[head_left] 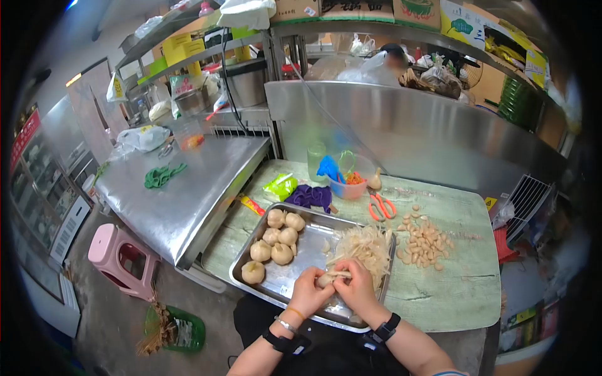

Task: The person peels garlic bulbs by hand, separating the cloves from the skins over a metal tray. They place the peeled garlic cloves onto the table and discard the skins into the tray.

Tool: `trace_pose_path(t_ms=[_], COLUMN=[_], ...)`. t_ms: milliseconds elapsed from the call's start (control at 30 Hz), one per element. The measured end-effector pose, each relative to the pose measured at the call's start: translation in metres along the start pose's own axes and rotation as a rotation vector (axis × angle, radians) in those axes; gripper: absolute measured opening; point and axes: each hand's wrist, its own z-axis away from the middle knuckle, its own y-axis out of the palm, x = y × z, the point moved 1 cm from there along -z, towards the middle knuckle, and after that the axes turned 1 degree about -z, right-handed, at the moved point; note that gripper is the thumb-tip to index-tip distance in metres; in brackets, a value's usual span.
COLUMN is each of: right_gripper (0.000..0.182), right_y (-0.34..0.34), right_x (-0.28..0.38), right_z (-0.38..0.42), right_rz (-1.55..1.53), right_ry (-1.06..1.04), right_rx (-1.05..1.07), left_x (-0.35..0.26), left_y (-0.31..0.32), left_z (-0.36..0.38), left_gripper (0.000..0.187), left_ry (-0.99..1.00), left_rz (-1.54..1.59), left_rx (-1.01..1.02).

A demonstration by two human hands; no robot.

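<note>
Both hands meet over the near side of a metal tray (240, 255). Between the fingertips of my left hand (308, 293) and my right hand (357, 291) is a piece of garlic (329, 277), partly hidden by the fingers. Several whole garlic bulbs (281, 253) sit in the tray's left part. A heap of pale garlic skins (367, 249) fills its right side, just beyond my right hand. To the right of the tray, loose peeled garlic cloves (424, 241) lie spread on the green tabletop (451, 301).
Orange-handled scissors (380, 207), a purple cloth (310, 197) and a plastic tub (348, 187) lie behind the tray. A steel table (188, 188) adjoins on the left, with a pink stool (124, 259) and green basket (188, 331) below. A steel panel (401, 125) rises behind; another person (376, 67) is beyond it.
</note>
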Motion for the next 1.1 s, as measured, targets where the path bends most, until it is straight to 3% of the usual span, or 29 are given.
trace_pose_path(t_ms=[167, 200, 367, 433, 533, 667, 767, 833, 933, 1000, 1100], right_gripper=[0.023, 0.02, 0.02, 0.019, 0.018, 0.019, 0.015, 0.012, 0.011, 0.011, 0.014], right_y=[0.003, 0.003, 0.003, 0.004, 0.004, 0.005, 0.0, -0.002, -0.004, 0.003, 0.004], right_x=[0.001, 0.004, -0.015, -0.016, -0.008, -0.004, -0.004, -0.016, -0.035, -0.047, -0.047], right_z=[-0.005, -0.004, 0.001, 0.004, 0.002, 0.002, 0.003, 0.004, 0.001, -0.001, 0.0], right_rz=[0.051, 0.027, 0.152, 0.157, 0.042, 0.116, 0.037, -0.375, -0.568, -0.503, -0.416], right_ry=[-0.09, -0.033, -0.027, -0.021, -0.035, -0.03, 0.075, 0.344, 0.432, 0.432, 0.445], right_rx=[-0.092, -0.111, -0.046, -0.033, -0.018, -0.035, -0.058, 0.021, -0.018, -0.074, -0.131], left_x=[0.007, 0.007, 0.011, 0.01, 0.011, 0.006, 0.003, 0.004, 0.007, 0.002, 0.004], left_y=[-0.001, -0.001, 0.003, 0.0, 0.0, -0.004, -0.008, -0.009, -0.008, -0.007, -0.009], left_z=[-0.004, -0.004, -0.004, -0.004, -0.005, -0.003, -0.004, -0.005, -0.003, -0.003, -0.004], left_gripper=[0.023, 0.022, 0.033, 0.039, 0.038, 0.038, 0.04, 0.041, 0.045, 0.047, 0.045], left_ry=[-0.147, -0.192, -0.177, -0.126, -0.214, -0.276, -0.296, -0.308, -0.314, -0.138, -0.07], left_rz=[0.292, 0.344, 0.546, 0.435, 0.556, 0.569, 0.612, 0.64, 0.788, 0.902, 0.967], left_rx=[0.034, 0.038, 0.094, 0.165, 0.193, 0.227, 0.282, 0.32, 0.322, 0.24, 0.134])
